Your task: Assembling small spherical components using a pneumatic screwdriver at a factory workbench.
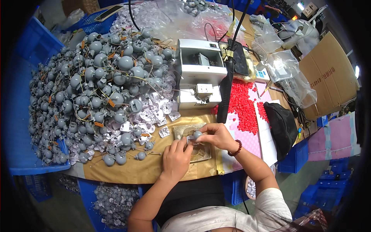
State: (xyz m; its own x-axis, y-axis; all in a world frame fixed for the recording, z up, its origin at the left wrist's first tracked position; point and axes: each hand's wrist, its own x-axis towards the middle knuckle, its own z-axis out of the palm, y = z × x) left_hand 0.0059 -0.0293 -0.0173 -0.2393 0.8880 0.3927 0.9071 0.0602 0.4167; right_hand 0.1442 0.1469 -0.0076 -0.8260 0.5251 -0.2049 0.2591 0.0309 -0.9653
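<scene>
Over a square board (201, 157) at the table's front edge, my two hands meet. My right hand (219, 137) pinches a small grey ball-shaped part (197, 134) between thumb and fingers. My left hand (176, 157) is closed at a small white plastic piece (189, 138) touching the grey part; its fingertips are partly hidden. A loose white plastic piece (164, 132) lies left of the board. Beyond my hands stands a white bench machine (199, 96) with a metal fixture on its front.
A large heap of grey ball parts with wires (100, 85) covers the left, over white plastic pieces (152, 114). Red caps (243, 108) and a black pouch (279, 129) lie to the right. A cardboard box (328, 73) stands far right; blue bins (38, 168) flank the table.
</scene>
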